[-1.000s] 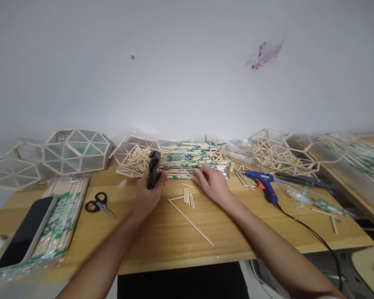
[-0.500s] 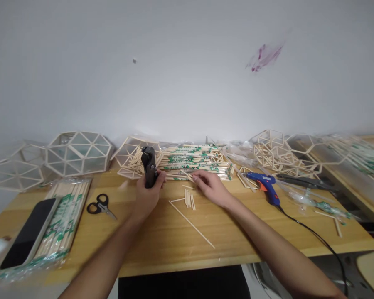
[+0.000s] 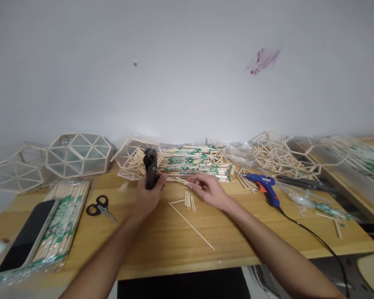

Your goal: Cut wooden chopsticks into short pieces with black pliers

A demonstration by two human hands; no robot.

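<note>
My left hand point(image 3: 148, 195) is closed around a black hand tool point(image 3: 151, 168) with a rounded head, held upright; its exact kind I cannot make out. Between the thumb and fingers of my right hand point(image 3: 210, 190) is a thin wooden stick point(image 3: 184, 181), pointing left toward the tool. Just below the hands, several short cut stick pieces point(image 3: 189, 201) lie side by side on the wooden table point(image 3: 168, 253). One long stick point(image 3: 191, 226) lies slanted in front of them. Packs of wrapped chopsticks point(image 3: 193, 160) are stacked behind my hands.
On the left are scissors point(image 3: 101, 207), a phone point(image 3: 28, 234) on a chopstick pack point(image 3: 62, 222), and a stick-framed polyhedron point(image 3: 79, 155). To the right, a blue glue gun point(image 3: 266, 185) trails a black cord point(image 3: 314, 236). Further stick frames point(image 3: 277, 155) stand against the wall.
My right hand has shifted slightly, and the stick in its fingers now reaches further left toward the black tool. My left hand stays closed on the tool, nearly in place.
</note>
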